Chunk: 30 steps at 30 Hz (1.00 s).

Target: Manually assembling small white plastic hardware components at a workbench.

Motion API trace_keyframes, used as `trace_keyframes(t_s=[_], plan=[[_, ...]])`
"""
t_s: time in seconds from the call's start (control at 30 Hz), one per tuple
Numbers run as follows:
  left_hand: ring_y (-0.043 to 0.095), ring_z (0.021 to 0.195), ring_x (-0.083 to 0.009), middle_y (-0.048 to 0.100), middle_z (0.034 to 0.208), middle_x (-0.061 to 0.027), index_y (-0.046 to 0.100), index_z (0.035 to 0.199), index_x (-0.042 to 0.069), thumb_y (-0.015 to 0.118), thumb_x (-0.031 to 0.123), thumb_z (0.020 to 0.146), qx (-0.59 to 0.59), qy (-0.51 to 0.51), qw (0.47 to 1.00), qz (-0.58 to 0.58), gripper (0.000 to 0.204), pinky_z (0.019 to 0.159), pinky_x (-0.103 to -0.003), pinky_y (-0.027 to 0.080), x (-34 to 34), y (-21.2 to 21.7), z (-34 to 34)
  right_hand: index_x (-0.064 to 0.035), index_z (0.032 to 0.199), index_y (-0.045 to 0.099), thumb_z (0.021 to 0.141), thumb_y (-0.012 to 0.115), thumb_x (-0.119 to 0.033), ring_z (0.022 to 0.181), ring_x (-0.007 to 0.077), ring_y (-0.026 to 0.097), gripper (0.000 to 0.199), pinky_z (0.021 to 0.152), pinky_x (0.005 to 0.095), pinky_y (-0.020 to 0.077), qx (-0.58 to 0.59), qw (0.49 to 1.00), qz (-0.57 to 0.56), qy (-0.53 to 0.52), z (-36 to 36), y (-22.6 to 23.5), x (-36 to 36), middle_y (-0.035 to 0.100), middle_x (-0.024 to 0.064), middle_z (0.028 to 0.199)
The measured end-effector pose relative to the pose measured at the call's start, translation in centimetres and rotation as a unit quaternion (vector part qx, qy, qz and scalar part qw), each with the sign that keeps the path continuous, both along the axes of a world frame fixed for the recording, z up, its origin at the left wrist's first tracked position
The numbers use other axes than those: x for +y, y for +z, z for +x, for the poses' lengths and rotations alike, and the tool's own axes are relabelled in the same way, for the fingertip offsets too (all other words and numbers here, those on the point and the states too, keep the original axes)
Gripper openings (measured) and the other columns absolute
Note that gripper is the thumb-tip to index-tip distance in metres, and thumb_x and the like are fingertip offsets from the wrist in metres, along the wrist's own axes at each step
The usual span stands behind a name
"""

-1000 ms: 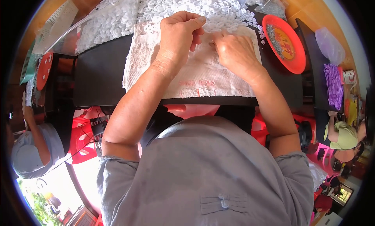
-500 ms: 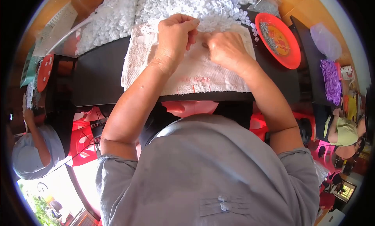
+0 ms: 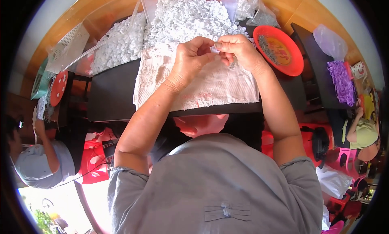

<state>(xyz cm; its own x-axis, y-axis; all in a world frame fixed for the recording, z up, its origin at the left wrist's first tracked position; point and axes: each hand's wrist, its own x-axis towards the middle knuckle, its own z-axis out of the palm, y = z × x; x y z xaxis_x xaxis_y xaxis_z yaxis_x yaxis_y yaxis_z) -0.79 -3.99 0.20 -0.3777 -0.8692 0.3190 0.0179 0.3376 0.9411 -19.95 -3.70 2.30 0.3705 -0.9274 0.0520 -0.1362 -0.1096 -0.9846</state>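
Over the cream towel, my two hands meet at the fingertips. My left hand is closed in a pinch on a small white plastic piece, mostly covered by fingers. My right hand comes in from the other side, thumb and fingers pressed together at the piece; what it holds, if anything, is too small to make out. Just beyond the hands lies a big heap of small white plastic pieces with holes in them. To the right, a red oval plate carries a pile of small grey metal parts.
A second heap of white pieces lies at left behind a clear plastic sheet. Clear bags sit at the back right. Purple strips lie on another table. Co-workers sit at far left and far right.
My hands have come together, and the right hand has risen off the towel to the left hand's fingertips. The whole view has shifted slightly, showing more of the table's back.
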Motion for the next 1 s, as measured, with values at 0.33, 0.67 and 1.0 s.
trace_keyframes(t_s=[0.33,0.67,1.0], plan=[[0.058,0.070,-0.0062,0.066,0.080,-0.0034,0.063,0.096,-0.001,0.075,0.001,0.079,0.039,0.006,0.999,-0.018,0.020,0.063,-0.022,0.049,1.2,0.4,0.2,-0.0004,0.078,0.063,0.092,0.062,-0.028,0.048,0.0084,0.048,0.031,0.048,0.0215,0.0361,-0.028,0.999,0.021,0.030,0.4,0.0,0.2,0.051,0.0000,0.059],[0.056,0.057,-0.0053,0.067,0.078,-0.0031,0.067,0.093,-0.001,0.076,0.004,0.078,0.115,0.284,0.927,-0.216,0.018,0.049,-0.018,0.044,0.0,8.9,7.0,-0.0021,0.078,0.060,0.085,0.063,-0.010,0.053,0.0045,0.045,0.011,0.050,0.0219,0.0346,0.163,0.970,-0.150,-0.097,-2.8,0.8,-0.2,0.048,-0.0034,0.059],[0.057,0.067,-0.0086,0.060,0.077,-0.0011,0.070,0.094,0.006,0.074,0.001,0.078,-0.153,0.311,0.853,-0.390,0.017,0.061,-0.023,0.048,-2.8,8.5,9.3,-0.0019,0.071,0.058,0.067,0.069,-0.008,0.071,0.0283,0.061,0.014,0.063,0.0385,0.0445,0.484,0.859,-0.165,0.024,-1.7,1.4,1.6,0.061,0.0116,0.069]])
